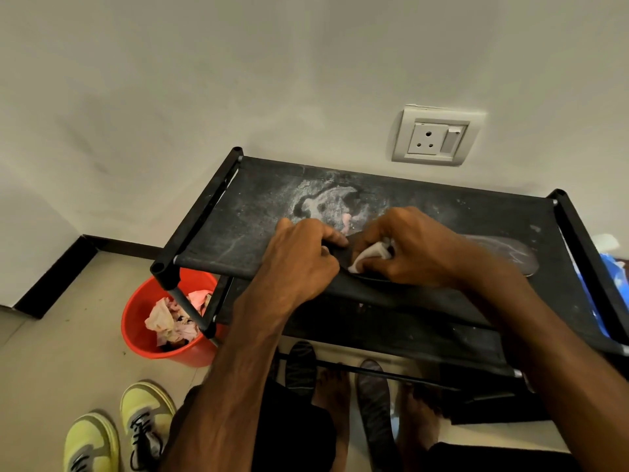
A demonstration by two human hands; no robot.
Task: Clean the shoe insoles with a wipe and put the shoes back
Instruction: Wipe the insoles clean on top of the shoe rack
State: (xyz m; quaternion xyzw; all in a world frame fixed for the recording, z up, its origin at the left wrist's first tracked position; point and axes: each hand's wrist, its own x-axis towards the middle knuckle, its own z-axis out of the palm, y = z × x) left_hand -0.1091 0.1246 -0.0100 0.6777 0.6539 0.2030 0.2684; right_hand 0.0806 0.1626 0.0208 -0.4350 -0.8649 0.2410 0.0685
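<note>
The right hand (413, 247) pinches a white wipe (371, 255) against a dark insole (503, 252); the left hand (299, 257) clamps the insole's near end. Both hands hide its middle. It lies lengthwise along the rack (238, 233) top, its free end pointing right. The red bucket (136, 321) holds crumpled wipes (170, 318).

The black fabric top of my shoe rack (258, 212) fills the centre and right of the frame, dusted with a pale stain. A dark insole (503, 253) lies flat on it, right of centre. On the tiled floor (68, 335), lower left, stand a red bucket (143, 321) and yellow sneakers (119, 430); two more insoles (374, 403) lie at bottom centre.
</note>
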